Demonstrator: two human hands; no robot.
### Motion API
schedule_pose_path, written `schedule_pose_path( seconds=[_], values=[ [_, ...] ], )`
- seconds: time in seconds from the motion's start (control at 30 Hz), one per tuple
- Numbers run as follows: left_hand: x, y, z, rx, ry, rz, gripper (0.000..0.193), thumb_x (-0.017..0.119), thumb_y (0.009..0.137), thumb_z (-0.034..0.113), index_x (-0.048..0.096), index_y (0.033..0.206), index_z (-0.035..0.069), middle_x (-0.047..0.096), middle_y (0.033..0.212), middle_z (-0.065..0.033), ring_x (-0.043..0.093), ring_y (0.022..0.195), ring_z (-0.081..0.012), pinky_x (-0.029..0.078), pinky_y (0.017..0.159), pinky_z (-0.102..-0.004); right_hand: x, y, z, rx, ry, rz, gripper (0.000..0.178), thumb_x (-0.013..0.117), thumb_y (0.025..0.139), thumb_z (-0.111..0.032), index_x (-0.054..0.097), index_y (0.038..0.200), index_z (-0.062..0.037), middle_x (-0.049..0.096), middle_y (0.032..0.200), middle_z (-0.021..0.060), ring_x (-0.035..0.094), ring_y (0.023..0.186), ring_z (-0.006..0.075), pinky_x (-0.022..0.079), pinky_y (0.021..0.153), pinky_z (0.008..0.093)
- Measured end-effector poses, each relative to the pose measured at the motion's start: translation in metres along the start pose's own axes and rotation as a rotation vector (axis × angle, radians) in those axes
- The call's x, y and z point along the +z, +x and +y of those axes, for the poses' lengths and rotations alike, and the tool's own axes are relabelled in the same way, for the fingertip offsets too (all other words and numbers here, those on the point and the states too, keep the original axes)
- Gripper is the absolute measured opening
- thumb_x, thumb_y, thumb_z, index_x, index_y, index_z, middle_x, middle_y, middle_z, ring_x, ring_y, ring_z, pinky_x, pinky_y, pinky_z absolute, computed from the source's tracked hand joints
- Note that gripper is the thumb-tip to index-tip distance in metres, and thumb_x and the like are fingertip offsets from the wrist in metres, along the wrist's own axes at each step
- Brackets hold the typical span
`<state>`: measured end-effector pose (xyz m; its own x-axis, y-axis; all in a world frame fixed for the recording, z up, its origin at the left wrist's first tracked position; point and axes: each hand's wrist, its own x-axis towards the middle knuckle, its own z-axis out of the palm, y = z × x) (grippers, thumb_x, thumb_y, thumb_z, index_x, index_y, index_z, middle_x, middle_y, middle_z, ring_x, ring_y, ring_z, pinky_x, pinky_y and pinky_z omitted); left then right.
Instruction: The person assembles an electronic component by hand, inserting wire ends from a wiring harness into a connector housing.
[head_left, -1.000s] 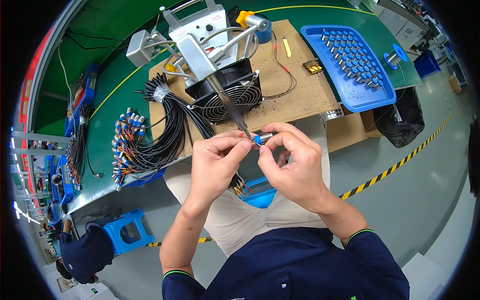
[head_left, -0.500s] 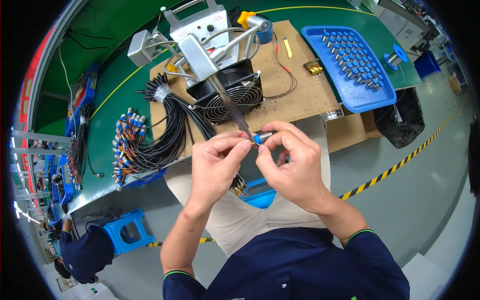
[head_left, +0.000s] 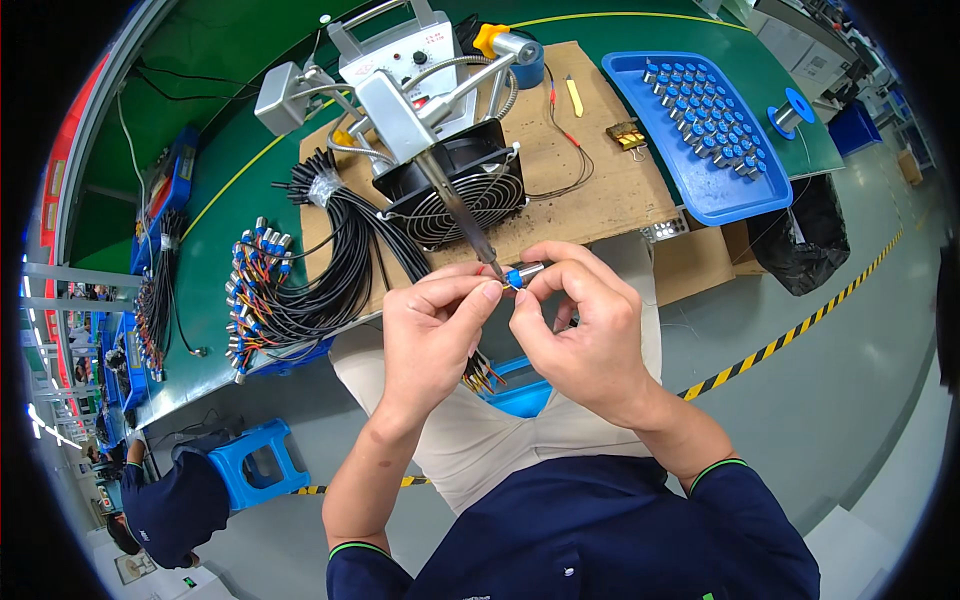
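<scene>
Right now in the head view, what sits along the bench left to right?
Cable bundle with metal plugs → black fan → small yellow block → blue tray of small blue parts → wire spool.

An electronics assembly workshop, by the look of it. A green workbench (head_left: 250, 170) carries a soldering station (head_left: 400, 55) at its far edge, a black fan (head_left: 455, 195) near the front edge, bundled black cables (head_left: 330, 265) and a blue parts tray (head_left: 700, 190). Yellow-black hazard tape (head_left: 790, 335) runs across the grey floor, and another worker (head_left: 170, 505) sits nearby.
</scene>
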<state>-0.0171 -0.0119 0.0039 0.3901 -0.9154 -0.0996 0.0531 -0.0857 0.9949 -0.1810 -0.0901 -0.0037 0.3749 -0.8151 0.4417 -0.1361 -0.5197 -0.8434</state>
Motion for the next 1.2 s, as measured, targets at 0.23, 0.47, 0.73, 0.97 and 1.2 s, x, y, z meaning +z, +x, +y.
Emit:
schedule_pose_path(
  seconds=[0.23, 0.47, 0.73, 0.97, 1.2],
  values=[
    [0.0, -0.001, -0.002, 0.005, 0.014, 0.008, 0.016, 0.077, 0.101, 0.005, 0.082, 0.106, -0.01, 0.077, 0.118, -0.0133, 0.058, 0.066, -0.0045, 0.042, 0.054, -0.0216, 0.0, 0.0, -0.002, 0.024, -0.006, -0.001, 0.013, 0.079, 0.081, 0.001, 0.066, 0.082, 0.0005, 0.076, 0.1, 0.0198, 0.076, 0.079, 0.0332, 0.058, 0.063, 0.0393],
    [0.0, -0.001, 0.0, -0.013, 0.015, 0.004, 0.017, 0.077, 0.101, 0.005, 0.082, 0.107, -0.01, 0.077, 0.118, -0.014, 0.058, 0.065, -0.0045, 0.042, 0.054, -0.0216, 0.001, -0.001, -0.002, 0.016, -0.003, 0.007, 0.012, 0.08, 0.081, 0.0, 0.068, 0.083, 0.0002, 0.076, 0.103, 0.02, 0.074, 0.075, 0.0318, 0.057, 0.061, 0.038],
    [0.0, -0.001, 0.0, -0.007, 0.017, -0.003, 0.018, 0.077, 0.102, 0.006, 0.082, 0.107, -0.01, 0.077, 0.119, -0.0146, 0.058, 0.064, -0.0044, 0.042, 0.053, -0.0215, -0.002, -0.002, -0.001, 0.018, 0.016, -0.011, 0.012, 0.079, 0.08, 0.0, 0.068, 0.082, 0.0012, 0.076, 0.102, 0.0212, 0.075, 0.077, 0.0317, 0.057, 0.061, 0.0382],
    [0.0, 0.0, -0.007, -0.022, -0.003, -0.018, 0.016, 0.077, 0.101, 0.004, 0.082, 0.107, -0.009, 0.077, 0.119, -0.0145, 0.058, 0.065, -0.0034, 0.042, 0.053, -0.0202, -0.001, -0.008, 0.003, 0.049, 0.031, -0.023, 0.012, 0.079, 0.08, 0.0, 0.068, 0.081, 0.0014, 0.076, 0.106, 0.0211, 0.072, 0.068, 0.0281, 0.054, 0.056, 0.0365],
    [0.0, -0.001, -0.009, -0.021, -0.003, -0.018, 0.014, 0.075, 0.101, 0.001, 0.081, 0.107, -0.01, 0.076, 0.116, -0.0161, 0.055, 0.061, -0.0044, 0.041, 0.051, -0.0194, 0.0, -0.01, 0.003, 0.055, 0.039, -0.021, 0.012, 0.08, 0.08, 0.0, 0.068, 0.081, 0.0014, 0.076, 0.108, 0.0206, 0.067, 0.059, 0.0236, 0.051, 0.051, 0.0347]
  ],
)
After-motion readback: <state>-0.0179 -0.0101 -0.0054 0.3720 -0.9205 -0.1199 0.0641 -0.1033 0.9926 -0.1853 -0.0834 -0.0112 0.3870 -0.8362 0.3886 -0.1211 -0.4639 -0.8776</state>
